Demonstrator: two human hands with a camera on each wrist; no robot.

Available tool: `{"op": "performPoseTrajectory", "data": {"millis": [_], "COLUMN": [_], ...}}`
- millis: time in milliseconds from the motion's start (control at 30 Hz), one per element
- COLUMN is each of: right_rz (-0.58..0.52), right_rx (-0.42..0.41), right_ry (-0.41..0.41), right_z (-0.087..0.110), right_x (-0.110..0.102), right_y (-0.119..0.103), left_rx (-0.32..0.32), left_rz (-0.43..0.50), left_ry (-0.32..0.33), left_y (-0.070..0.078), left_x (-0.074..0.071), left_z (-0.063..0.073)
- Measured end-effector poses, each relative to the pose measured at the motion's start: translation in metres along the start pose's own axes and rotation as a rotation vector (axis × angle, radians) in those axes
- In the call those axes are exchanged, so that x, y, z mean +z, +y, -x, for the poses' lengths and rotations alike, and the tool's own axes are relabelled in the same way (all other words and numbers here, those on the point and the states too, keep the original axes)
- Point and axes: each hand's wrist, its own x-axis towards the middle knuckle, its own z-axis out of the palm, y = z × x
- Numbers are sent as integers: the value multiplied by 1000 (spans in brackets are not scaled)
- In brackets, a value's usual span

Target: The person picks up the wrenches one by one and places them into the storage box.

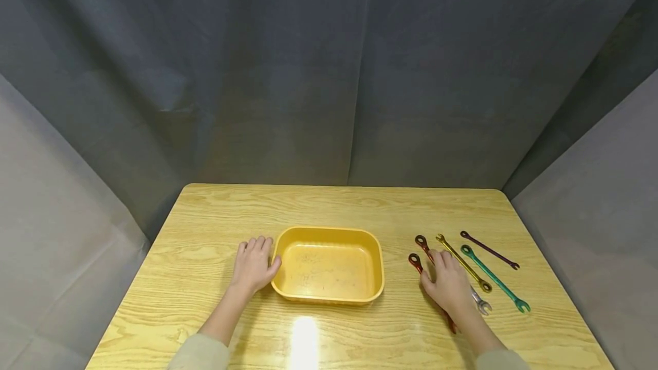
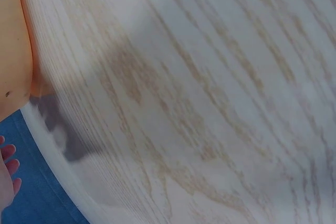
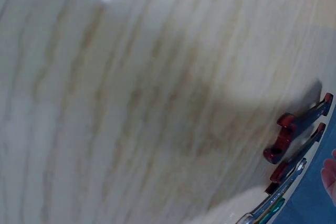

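Observation:
My left hand [image 1: 252, 266] is at the left side of a yellow plastic basin [image 1: 379, 267], thumb at its rim and fingers extended outside it. The basin's orange-looking wall [image 2: 14, 40] shows in the left wrist view. My right hand [image 1: 448, 284] lies over several combination wrenches, hiding parts of them, with its fingers loosely bent. Under it run a red wrench [image 1: 415, 261], a dark red-brown wrench [image 1: 421, 241] and a silver wrench [image 1: 482, 304]. The right wrist view shows red wrench ends [image 3: 283, 135] beside the fingertips [image 3: 329, 176].
Right of that hand lie a gold wrench [image 1: 465, 263], a green wrench [image 1: 493, 277] and a purple wrench [image 1: 488, 249]. All sit on a wood-grain table [image 1: 231, 204]. Grey curtains [image 1: 288, 73] hang behind and at both sides.

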Motion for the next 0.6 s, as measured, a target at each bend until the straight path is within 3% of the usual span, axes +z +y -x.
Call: {"op": "performPoseTrajectory", "data": {"millis": [233,467,600], "right_rz": [-24,-10,-16], "right_rx": [71,29,48], "right_ry": [-95,-53,-77], "right_z": [6,11,13], "right_x": [3,8,10], "right_y": [-2,-3,-4], "left_rx": [-8,-14,-16], "left_rz": [6,16,25], "left_ry": [-18,-32,-35], "left_y": [0,0,0], "left_x": [2,3,3], "left_z": [1,1,1]}}
